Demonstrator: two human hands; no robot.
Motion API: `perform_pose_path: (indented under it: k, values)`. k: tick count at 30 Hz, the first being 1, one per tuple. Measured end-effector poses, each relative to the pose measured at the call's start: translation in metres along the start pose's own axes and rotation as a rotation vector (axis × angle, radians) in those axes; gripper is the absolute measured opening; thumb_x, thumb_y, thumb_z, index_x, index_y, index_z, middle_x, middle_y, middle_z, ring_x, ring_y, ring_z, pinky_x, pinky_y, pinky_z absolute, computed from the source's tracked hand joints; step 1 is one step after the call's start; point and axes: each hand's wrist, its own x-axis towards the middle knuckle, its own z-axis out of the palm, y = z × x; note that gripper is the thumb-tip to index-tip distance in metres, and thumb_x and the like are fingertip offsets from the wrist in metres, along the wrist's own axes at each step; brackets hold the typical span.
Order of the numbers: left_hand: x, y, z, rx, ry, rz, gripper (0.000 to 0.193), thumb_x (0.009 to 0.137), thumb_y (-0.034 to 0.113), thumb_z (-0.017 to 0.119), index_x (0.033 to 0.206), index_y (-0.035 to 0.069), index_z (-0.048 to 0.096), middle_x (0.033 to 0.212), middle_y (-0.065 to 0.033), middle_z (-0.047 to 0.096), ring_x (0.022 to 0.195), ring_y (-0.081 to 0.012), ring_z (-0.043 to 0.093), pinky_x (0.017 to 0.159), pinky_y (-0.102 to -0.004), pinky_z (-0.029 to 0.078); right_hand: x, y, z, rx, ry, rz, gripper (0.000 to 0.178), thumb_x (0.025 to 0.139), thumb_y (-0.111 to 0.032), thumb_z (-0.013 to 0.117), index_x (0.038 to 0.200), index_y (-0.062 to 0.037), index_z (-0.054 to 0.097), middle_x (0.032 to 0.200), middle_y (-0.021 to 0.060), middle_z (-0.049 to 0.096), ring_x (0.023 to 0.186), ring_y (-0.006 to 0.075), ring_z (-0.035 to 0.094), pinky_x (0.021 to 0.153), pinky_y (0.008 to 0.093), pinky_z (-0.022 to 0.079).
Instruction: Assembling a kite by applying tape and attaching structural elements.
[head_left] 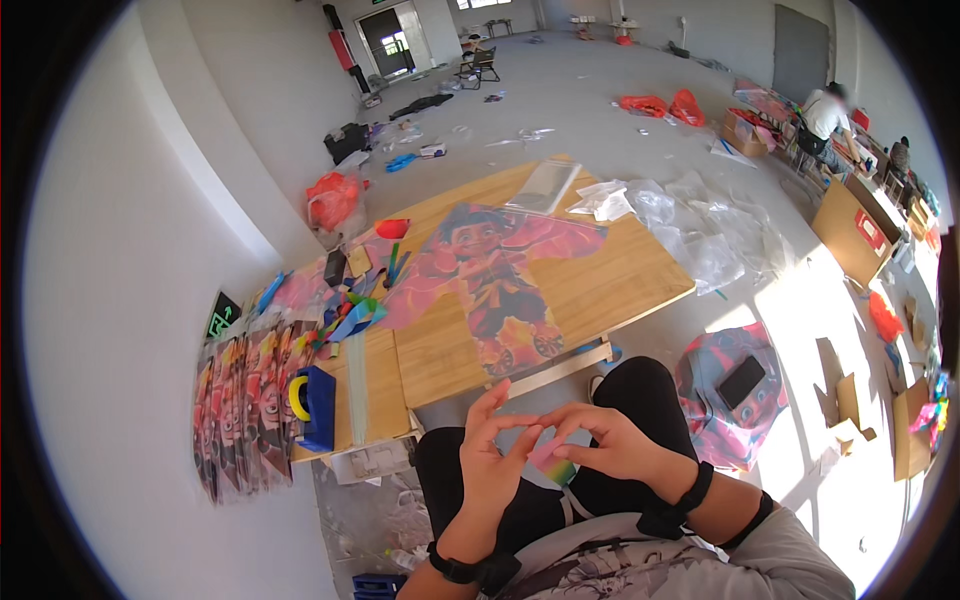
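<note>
Above my lap, both hands meet at a small, thin, pink, yellow and green piece (552, 462); whether it is film or ribbon cannot be told. My right hand (622, 446) pinches its upper end between thumb and fingers. Thumb and index finger of my left hand (488, 450) close on the same end, the other fingers raised. Beyond them, a printed sheet with a cartoon figure (490, 265), cut in an outspread shape, lies flat on the wooden table (610, 285). Its lower end reaches the near edge.
A blue tape dispenser (319, 408) with a yellow roll stands at the table's left, beside hanging printed sheets (250, 410). Colourful ribbons (355, 318) lie behind it. On the right, a phone (741, 382) rests on a printed sheet. A person (826, 120) sits among cardboard boxes (850, 230).
</note>
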Motion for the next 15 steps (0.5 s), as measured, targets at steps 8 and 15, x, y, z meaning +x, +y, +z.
perform_pose_path:
  k: [8,15]
  values:
    - [-0.002,0.000,-0.008,0.488,0.056,0.235,0.033,0.071,0.010,0.087,0.103,0.013,0.078,0.141,-0.0124,0.057,0.110,-0.0282,0.063,0.093,-0.0418,0.047,-0.005,0.013,0.008,0.163,0.001,0.006,0.008,0.093,-0.007,0.070,0.101,-0.0040,0.068,0.125,0.0108,0.064,0.122,0.0234,0.059,0.107,0.0371,0.044]
    - [-0.003,0.002,-0.013,0.329,-0.092,-0.024,0.054,0.073,0.019,0.087,0.123,0.011,0.069,0.139,-0.0099,0.058,0.108,-0.0218,0.064,0.092,-0.0366,0.045,-0.004,0.016,0.000,0.071,-0.091,0.038,0.008,0.092,-0.006,0.071,0.100,-0.0055,0.069,0.128,0.0097,0.063,0.122,0.0232,0.059,0.108,0.0368,0.043]
